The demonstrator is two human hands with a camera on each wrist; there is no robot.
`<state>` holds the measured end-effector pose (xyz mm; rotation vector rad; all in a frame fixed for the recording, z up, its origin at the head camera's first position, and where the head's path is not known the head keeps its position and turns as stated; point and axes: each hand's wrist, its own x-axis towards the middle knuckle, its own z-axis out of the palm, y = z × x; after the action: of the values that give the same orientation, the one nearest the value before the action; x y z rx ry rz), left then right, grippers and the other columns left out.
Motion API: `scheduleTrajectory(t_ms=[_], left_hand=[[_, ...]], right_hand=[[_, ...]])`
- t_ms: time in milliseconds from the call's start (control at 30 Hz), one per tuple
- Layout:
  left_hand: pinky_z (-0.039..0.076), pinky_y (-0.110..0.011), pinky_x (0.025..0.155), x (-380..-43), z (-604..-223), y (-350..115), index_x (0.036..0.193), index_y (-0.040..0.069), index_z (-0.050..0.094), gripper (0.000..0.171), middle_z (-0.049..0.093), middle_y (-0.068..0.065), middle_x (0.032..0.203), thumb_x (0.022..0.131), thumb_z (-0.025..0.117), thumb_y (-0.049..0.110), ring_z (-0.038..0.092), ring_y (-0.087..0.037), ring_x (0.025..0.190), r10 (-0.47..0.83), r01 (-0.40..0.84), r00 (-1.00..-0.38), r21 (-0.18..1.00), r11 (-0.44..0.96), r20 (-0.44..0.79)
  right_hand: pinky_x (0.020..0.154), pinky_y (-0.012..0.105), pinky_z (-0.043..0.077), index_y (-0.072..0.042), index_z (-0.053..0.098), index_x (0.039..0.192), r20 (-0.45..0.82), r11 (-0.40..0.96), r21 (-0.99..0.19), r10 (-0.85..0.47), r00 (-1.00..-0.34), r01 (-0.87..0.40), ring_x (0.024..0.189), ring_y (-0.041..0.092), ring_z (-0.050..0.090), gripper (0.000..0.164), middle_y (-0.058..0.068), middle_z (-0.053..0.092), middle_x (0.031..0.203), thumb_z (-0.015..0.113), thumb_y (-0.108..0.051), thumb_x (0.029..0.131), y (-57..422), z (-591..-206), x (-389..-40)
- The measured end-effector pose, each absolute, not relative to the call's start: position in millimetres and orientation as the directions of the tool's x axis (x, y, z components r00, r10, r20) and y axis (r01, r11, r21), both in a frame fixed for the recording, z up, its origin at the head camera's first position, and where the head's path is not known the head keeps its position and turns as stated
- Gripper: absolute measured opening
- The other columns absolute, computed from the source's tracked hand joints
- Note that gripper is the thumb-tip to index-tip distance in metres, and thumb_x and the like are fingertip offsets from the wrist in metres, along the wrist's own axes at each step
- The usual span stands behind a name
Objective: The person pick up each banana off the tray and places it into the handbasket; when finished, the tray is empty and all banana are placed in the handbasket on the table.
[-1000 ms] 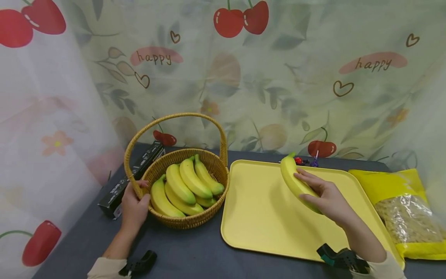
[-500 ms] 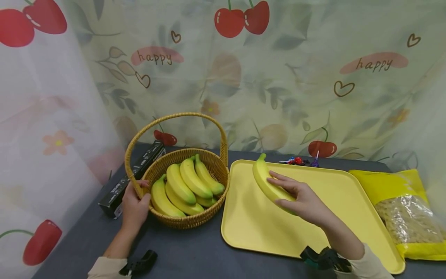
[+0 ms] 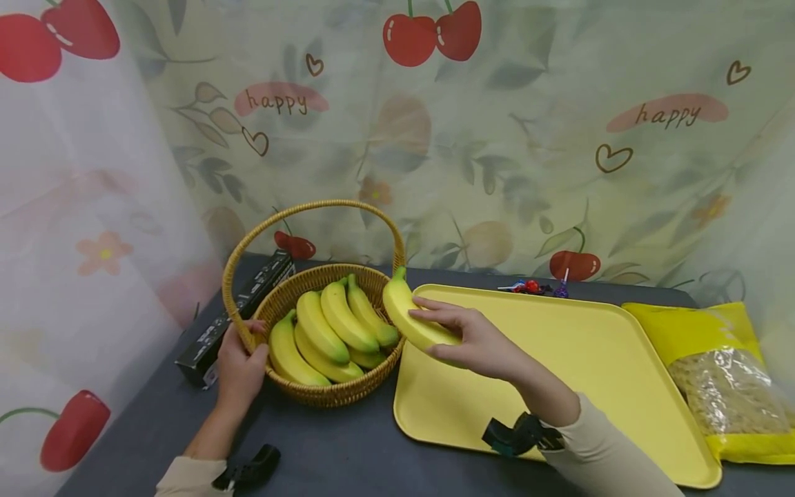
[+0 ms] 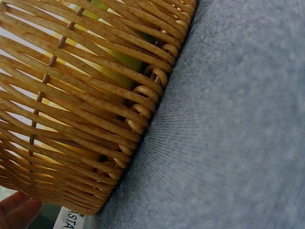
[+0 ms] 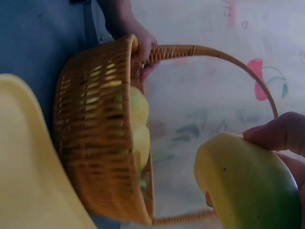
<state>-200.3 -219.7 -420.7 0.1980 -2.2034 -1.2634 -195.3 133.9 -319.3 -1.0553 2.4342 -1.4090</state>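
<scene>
My right hand (image 3: 481,345) grips a single banana (image 3: 415,323) between thumb and fingers, stem end pointing up and away. In the head view the banana overlaps the right rim of the wicker basket (image 3: 338,395); the right wrist view shows it close in front, with the basket beyond. Several bananas (image 3: 335,328) lie piled inside the basket. My left hand (image 3: 241,366) holds the base of the basket's handle (image 3: 310,206) at the left rim. The left wrist view is filled by the basket's woven side (image 4: 71,109), with fingertips (image 4: 19,210) at the lower left.
A yellow tray (image 3: 559,386) lies right of the basket under my right forearm. A yellow bag with a clear window (image 3: 723,386) lies at the far right. Lollipops (image 3: 534,286) lie behind the tray. A long black box (image 3: 242,310) stands left of the basket.
My right hand has carried the banana leftward across the tray to the basket's right rim. The left hand and the basket have stayed in place.
</scene>
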Motion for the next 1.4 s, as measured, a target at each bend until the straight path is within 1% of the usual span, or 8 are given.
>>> scheduleTrajectory(t_ms=[200,300,467,600,800,967,1267,1400], left_hand=[[0.035,-0.007,0.068,-200.7,-421.0,-220.7,0.097,0.002,0.053,0.02,0.063,-0.012,0.108,0.078,0.051,-0.002,0.054,-0.016,0.097,-0.4,0.15,-0.818,0.824,0.546,0.414],[0.034,-0.008,0.069,-200.3,-421.2,-220.6,0.098,0.002,0.053,0.02,0.063,-0.012,0.108,0.078,0.051,-0.001,0.055,-0.018,0.098,-0.398,0.15,-0.819,0.824,0.546,0.413],[0.035,-0.01,0.068,-200.6,-421.5,-218.4,0.097,0.003,0.054,0.02,0.064,-0.011,0.108,0.078,0.051,-0.002,0.054,-0.014,0.095,-0.4,0.148,-0.815,0.818,0.555,0.419],[0.035,-0.012,0.066,-201.6,-421.7,-216.1,0.097,0.004,0.054,0.021,0.065,-0.01,0.107,0.077,0.052,-0.002,0.051,-0.007,0.089,-0.396,0.152,-0.813,0.812,0.563,0.426],[0.035,-0.012,0.071,-201.8,-422.2,-218.4,0.097,0.003,0.055,0.021,0.065,-0.01,0.106,0.077,0.052,-0.003,0.051,-0.005,0.093,-0.414,0.166,-0.797,0.819,0.55,0.44],[0.035,-0.013,0.071,-200.7,-421.6,-219.9,0.097,0.003,0.055,0.022,0.065,-0.011,0.105,0.076,0.052,-0.002,0.048,0.001,0.09,-0.42,0.163,-0.791,0.815,0.556,0.445],[0.034,-0.015,0.069,-201.3,-419.8,-219.8,0.097,0.004,0.055,0.022,0.065,-0.01,0.104,0.076,0.052,-0.001,0.047,0.004,0.086,-0.411,0.161,-0.792,0.804,0.572,0.451],[0.034,-0.016,0.07,-201.2,-419.3,-219.8,0.097,0.003,0.055,0.022,0.066,-0.01,0.103,0.076,0.052,-0.002,0.05,-0.002,0.09,-0.416,0.16,-0.791,0.808,0.567,0.449]], right_hand=[[0.101,0.032,0.039,-0.006,0.048,0.134,0.196,0.242,-0.85,-0.679,-0.707,-0.467,0.139,0.022,0.028,0.052,0.006,0.034,0.15,0.061,-0.007,0.084,88.6,-316.1,-209.5],[0.101,0.036,0.04,-0.007,0.049,0.134,0.175,0.237,-0.866,-0.682,-0.71,-0.441,0.138,0.02,0.031,0.052,0.006,0.036,0.149,0.061,-0.006,0.084,61.9,-316.8,-216.4],[0.104,0.035,0.038,-0.007,0.05,0.133,0.144,0.238,-0.885,-0.676,-0.723,-0.399,0.138,0.019,0.032,0.05,0.007,0.039,0.147,0.061,-0.004,0.084,23.5,-320.8,-225.5],[0.101,0.035,0.041,-0.006,0.051,0.132,0.118,0.24,-0.904,-0.653,-0.748,-0.352,0.137,0.019,0.033,0.05,0.008,0.041,0.146,0.06,-0.001,0.083,3.2,-323.6,-229.5],[0.101,0.032,0.04,-0.011,0.055,0.129,0.081,0.286,-0.907,-0.599,-0.797,-0.307,0.136,0.016,0.035,0.047,0.005,0.046,0.142,0.062,-0.005,0.083,-23.1,-326.1,-235.5],[0.094,0.026,0.045,-0.011,0.056,0.128,0.066,0.314,-0.907,-0.553,-0.831,-0.281,0.131,0.016,0.042,0.047,0.006,0.05,0.139,0.063,-0.007,0.082,-45.1,-329.5,-239.8],[0.101,0.03,0.04,-0.009,0.057,0.128,0.115,0.434,-0.825,-0.497,-0.86,-0.361,0.129,0.021,0.045,0.046,0.008,0.049,0.139,0.063,-0.011,0.083,-67.4,-341.8,-237.0],[0.102,0.029,0.038,-0.009,0.058,0.126,0.133,0.469,-0.797,-0.48,-0.867,-0.381,0.129,0.022,0.044,0.045,0.01,0.049,0.139,0.065,-0.01,0.081,-74.3,-346.2,-235.5]])
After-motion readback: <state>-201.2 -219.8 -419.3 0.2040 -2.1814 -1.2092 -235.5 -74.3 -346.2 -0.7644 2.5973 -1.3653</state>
